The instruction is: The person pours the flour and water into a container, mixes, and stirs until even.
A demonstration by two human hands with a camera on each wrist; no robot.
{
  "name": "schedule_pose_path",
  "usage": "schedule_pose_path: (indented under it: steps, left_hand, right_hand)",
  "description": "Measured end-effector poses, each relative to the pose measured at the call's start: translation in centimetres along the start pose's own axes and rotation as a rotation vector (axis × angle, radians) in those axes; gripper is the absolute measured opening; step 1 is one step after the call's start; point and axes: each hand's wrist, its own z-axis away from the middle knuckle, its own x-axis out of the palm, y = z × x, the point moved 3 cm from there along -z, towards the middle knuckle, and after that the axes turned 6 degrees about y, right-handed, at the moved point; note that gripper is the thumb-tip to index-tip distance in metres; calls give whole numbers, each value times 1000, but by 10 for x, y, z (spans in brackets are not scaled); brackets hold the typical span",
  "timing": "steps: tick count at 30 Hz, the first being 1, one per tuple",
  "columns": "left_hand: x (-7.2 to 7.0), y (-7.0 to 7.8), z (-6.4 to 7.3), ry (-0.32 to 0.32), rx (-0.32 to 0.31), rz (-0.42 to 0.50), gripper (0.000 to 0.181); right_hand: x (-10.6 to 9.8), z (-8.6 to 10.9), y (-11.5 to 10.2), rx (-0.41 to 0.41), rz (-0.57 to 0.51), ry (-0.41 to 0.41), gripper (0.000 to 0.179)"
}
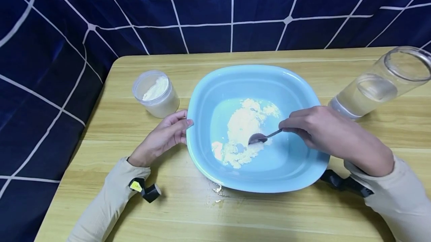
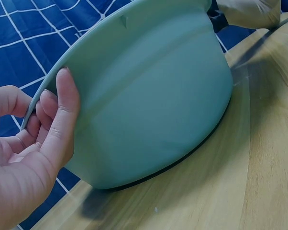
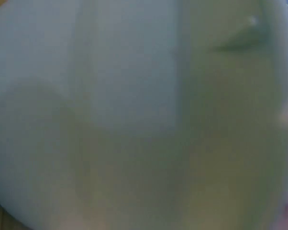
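A light blue plastic basin [image 1: 286, 174] stands on the table with a patch of white powder [image 1: 243, 122], partly clumped, on its floor. My left hand [image 1: 165, 133] grips the basin's left rim, thumb on top and fingers underneath against the outer wall; the left wrist view shows this hand [image 2: 43, 129] at the edge. With my right hand [image 1: 316, 129] I pinch the handle of a metal spoon [image 1: 258, 138], reaching over the basin's right side. The spoon's bowl lies in the powder. Only the basin's blurred outer wall [image 3: 134, 72] fills most of the right wrist view.
Left of the basin is an open clear jar [image 1: 158, 94] of white powder. At the right stands a tall clear container [image 1: 367, 90] partly filled with liquid. Small wet spots [image 1: 218, 191] mark the wooden table [image 1: 175, 212] near the basin's front. A dark blue gridded cloth [image 1: 205, 6] hangs behind.
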Motion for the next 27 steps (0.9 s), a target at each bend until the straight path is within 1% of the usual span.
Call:
schedule_pose_path:
  steps: [5, 13, 17, 21, 24, 27]
  left_hand:
    - [1, 1, 1, -16, 4, 7, 17]
    - [0, 0, 0, 7, 0, 4, 18]
    - [0, 0, -1, 2, -1, 5, 18]
    - [0, 0, -1, -3, -1, 7, 18]
    - [0, 1, -1, -2, -2, 10, 19]
    - [0, 1, -1, 0, -2, 10, 19]
  right_hand:
    - [4, -3, -3, 8, 10, 5, 33]
    - [11, -5, -8, 17, -17, 16, 32]
    - [14, -6, -10, 10, -38, 28, 32]
    - [19, -7, -11, 21, -42, 52, 33]
    - [23, -7, -12, 18, -48, 47, 34]
    - [24, -8, -11, 20, -49, 58, 34]
